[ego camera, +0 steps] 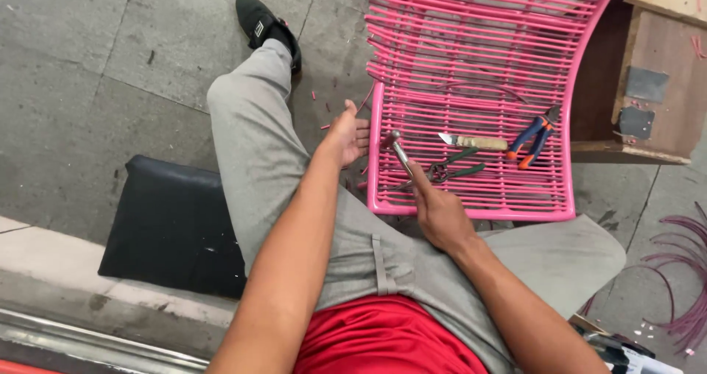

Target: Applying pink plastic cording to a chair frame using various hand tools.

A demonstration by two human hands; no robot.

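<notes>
**Hammer in R hand at front edge of pink chair seat**

The person is sitting low, legs out, w/ a pink corded chair seat (471,197) lying centre-right of the frame. The right hand (440,210) is gripping a small hammer (402,155) just left of centre; fingers are wrapped round the handle, index finger lying straight along it. The left hand (347,135) is hovering just left of the seat's left rail, fingers loosely spread & slightly curled, holding nothing, not touching the frame as far as I can tell.

Step in hand, as I'm judging it: tapping work at the seat's left front corner, hammer head sitting just over the rail. The next move is probably calling for a short, controlled strike w/ the left hand steadying the frame, fingers kept out of the way.

Hammer's long axis is running diagonally, lower right to upper left; metal head pointing to the upper left, handle end buried in the palm.

Other tools are lying on the cords to the right: a knife (473,141) w/ a pale handle, green scissors (451,169), pliers (532,140) w/ blue & orange grips. A black cushion (173,227) is resting lower left, loose pink cord (685,286) at the far right edge.
</notes>
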